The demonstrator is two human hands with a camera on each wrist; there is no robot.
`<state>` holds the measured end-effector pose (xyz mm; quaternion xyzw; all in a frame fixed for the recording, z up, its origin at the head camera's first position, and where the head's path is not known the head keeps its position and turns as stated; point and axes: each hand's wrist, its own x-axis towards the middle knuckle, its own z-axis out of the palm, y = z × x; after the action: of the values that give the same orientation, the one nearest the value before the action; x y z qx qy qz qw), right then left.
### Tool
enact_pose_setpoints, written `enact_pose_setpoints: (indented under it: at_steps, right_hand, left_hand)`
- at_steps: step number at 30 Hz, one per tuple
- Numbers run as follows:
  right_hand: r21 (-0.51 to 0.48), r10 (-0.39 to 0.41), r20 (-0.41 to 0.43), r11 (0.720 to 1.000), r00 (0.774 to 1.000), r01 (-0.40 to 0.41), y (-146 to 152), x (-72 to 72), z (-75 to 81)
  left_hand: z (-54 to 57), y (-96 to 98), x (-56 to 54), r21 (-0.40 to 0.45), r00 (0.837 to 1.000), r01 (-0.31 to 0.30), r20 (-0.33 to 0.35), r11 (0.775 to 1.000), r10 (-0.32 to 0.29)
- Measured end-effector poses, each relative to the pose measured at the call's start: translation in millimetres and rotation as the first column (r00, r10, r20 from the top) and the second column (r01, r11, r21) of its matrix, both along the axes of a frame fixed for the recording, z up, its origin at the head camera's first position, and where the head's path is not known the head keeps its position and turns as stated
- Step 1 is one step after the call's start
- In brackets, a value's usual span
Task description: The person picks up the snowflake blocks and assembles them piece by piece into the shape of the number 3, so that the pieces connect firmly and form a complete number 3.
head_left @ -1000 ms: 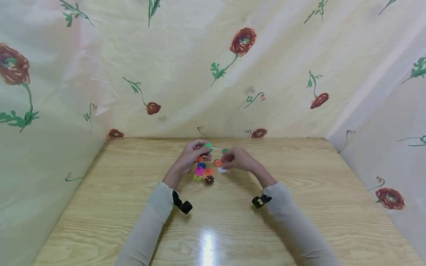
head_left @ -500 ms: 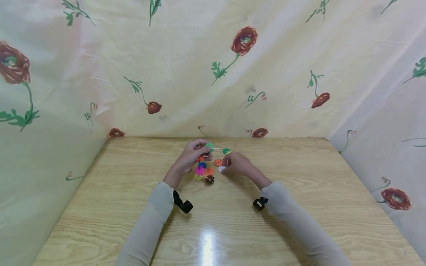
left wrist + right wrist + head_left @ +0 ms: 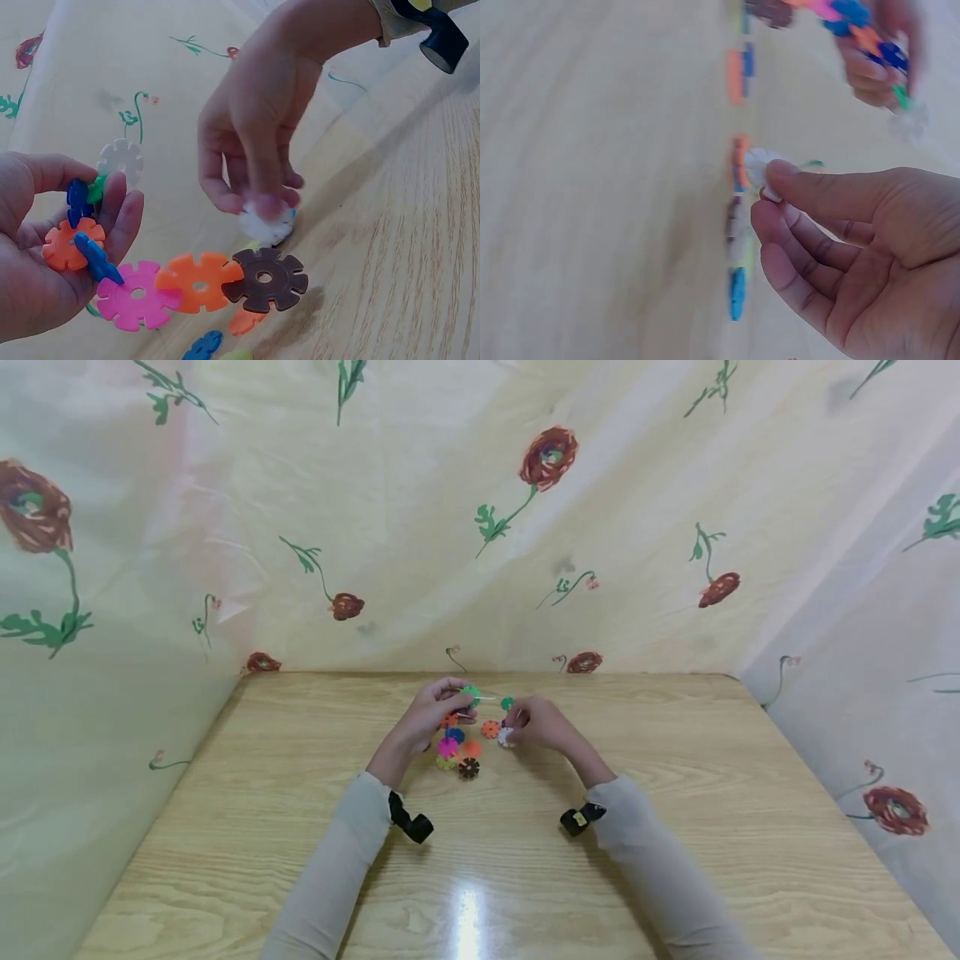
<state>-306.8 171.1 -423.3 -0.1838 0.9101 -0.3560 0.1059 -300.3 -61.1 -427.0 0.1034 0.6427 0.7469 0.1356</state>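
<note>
Slightly rightward since the earlier frame, the white notched disc (image 3: 262,225) sits pinched between the right hand's (image 3: 538,724) thumb and fingertips — right of, and apart from, the linked disc chain (image 3: 176,281) that the left hand's (image 3: 427,712) curled fingers hold, its long axis running toward the person — brown disc (image 3: 271,293) nearest.

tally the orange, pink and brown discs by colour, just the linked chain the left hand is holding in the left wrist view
Orange notched plastic discs: 2 (one in the left hand, one between pink and brown)
Pink notched plastic disc: 1
Brown notched plastic disc: 1
Total: 4
</note>
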Motion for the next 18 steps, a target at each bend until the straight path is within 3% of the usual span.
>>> enact_pose_setpoints:
  at_steps: [6,10,14,18]
  right_hand:
    - [-0.21,-0.035,0.028,0.977,0.999,0.04,3.4,0.6,11.5]
    - [-0.301,-0.076,0.034,0.95,0.997,0.083,0.4,1.5,18.6]
    - [-0.382,-0.148,0.042,0.911,0.988,0.153,-4.2,0.3,21.9]
    - [-0.453,-0.171,0.066,0.873,0.983,0.182,-8.0,-0.1,23.3]
  left_hand:
    - [-1.4,-0.7,-0.2,-0.012,1.0,-0.01,0.004,1.0,0.01]
    - [-1.8,-0.8,-0.2,-0.031,1.0,-0.024,0.019,0.999,0.025]
    - [-2.0,0.5,-1.3,-0.044,0.999,-0.039,0.021,0.998,0.04]
    - [-3.2,1.3,-2.9,-0.036,0.997,-0.066,0.026,0.997,0.067]
